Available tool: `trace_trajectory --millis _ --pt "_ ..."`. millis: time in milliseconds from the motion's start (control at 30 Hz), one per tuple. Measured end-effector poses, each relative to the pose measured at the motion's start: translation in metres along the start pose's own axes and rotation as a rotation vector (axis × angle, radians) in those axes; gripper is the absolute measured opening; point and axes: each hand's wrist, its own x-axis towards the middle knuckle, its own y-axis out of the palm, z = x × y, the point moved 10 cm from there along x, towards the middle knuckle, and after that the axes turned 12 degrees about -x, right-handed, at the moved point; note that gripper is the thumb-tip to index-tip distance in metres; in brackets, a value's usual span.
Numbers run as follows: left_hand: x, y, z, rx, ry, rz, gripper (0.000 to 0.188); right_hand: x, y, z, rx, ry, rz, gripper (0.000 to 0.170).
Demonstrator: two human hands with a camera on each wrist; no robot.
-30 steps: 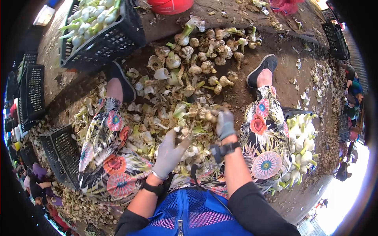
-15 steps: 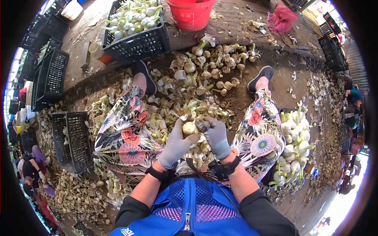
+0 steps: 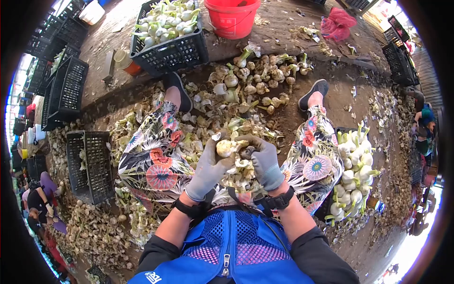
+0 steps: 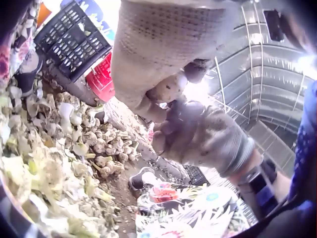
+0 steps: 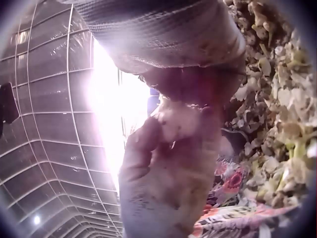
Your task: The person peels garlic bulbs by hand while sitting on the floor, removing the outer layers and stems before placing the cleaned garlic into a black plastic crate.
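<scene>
Both hands wear pale grey gloves with soiled fingers and meet in front of the lap. My left hand [image 3: 208,166] holds a garlic bulb [image 3: 225,148] between thumb and fingers, its pale side facing up. From the other side, the curled fingers of my right hand [image 3: 266,162] grip the bulb's edge; a dark patch shows by that thumb. In the left wrist view the bulb [image 4: 169,88] sits between the two gloves, partly covered by fingers. Beneath the hands lies a heap of loose garlic skins [image 3: 236,177]. Unpeeled garlic bulbs [image 3: 265,75] lie on the ground beyond.
A black crate [image 3: 172,59] of cleaned garlic stands ahead on the left, beside a red bucket [image 3: 232,21]. More whitish garlic [image 3: 352,175] is piled by the right leg. An open black crate [image 3: 90,165] stands left of the left leg. A pink net bag [image 3: 338,23] lies ahead right.
The hands were apart over the skins, the left one's fingers spread. They came together on a garlic bulb and stay there, right fingers now further over it. The head view has shifted.
</scene>
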Motion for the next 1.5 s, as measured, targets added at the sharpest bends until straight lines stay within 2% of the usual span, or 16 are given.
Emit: trace_trajectory --millis 67,133,167,233,333,567,633,733,833,1000,1133,1200,1267,1400,1433,1500 --pt "-0.002 0.001 -0.001 -0.075 -0.072 -0.046 0.063 -0.003 -0.001 0.007 -0.128 0.002 0.005 0.036" --pt "-0.001 0.006 -0.007 -0.002 0.047 -0.014 0.06 -0.009 0.003 0.019 0.034 0.045 -0.003 0.036" --pt "0.002 0.003 0.001 -0.004 0.044 -0.012 0.06 -0.01 0.007 0.016 0.137 0.048 -0.009 0.055" --pt "0.001 0.009 -0.018 0.549 0.351 0.004 0.059 -0.004 0.007 0.004 0.215 0.058 -0.077 0.054" --pt "-0.007 0.021 -0.037 0.762 0.488 -0.014 0.058 0.0 0.002 -0.006 0.342 0.083 -0.13 0.055" --pt "-0.001 0.009 -0.015 0.678 0.364 -0.016 0.058 -0.002 0.001 -0.002 0.273 0.067 -0.104 0.037" --pt "0.003 0.003 0.0 0.312 0.132 -0.05 0.059 0.0 -0.001 -0.011 0.265 0.07 -0.107 0.034" --pt "0.007 -0.002 0.004 0.007 0.048 -0.075 0.06 -0.003 -0.005 -0.007 0.176 0.058 -0.191 0.032" --pt "0.008 -0.006 0.004 0.014 0.045 -0.034 0.062 -0.008 0.003 0.009 0.254 -0.001 -0.14 0.032" --pt "0.005 -0.001 0.005 0.071 0.025 0.009 0.059 -0.003 0.0 0.015 -0.073 -0.078 -0.178 0.03" --pt "0.003 -0.009 0.023 -0.144 -0.08 0.029 0.051 -0.009 0.004 0.018 0.015 -0.039 -0.143 0.029" --pt "0.003 -0.012 0.031 -0.26 -0.126 0.039 0.048 -0.012 0.013 0.019 0.248 -0.028 -0.048 0.029" --pt "0.002 -0.011 0.036 -0.458 -0.159 0.075 0.045 -0.013 0.009 0.015 0.17 -0.035 -0.05 0.03" --pt "0.005 -0.011 0.039 -0.362 -0.118 0.052 0.046 -0.009 0.007 0.007 -0.024 0.053 -0.059 0.041" --pt "0.006 -0.015 0.028 -0.132 -0.001 -0.019 0.047 -0.009 0.009 0.006 -0.025 0.055 -0.061 0.041" --pt "0.006 -0.012 0.007 0.1 0.185 -0.081 0.048 -0.008 0.013 -0.003 0.262 0.114 -0.065 0.043"
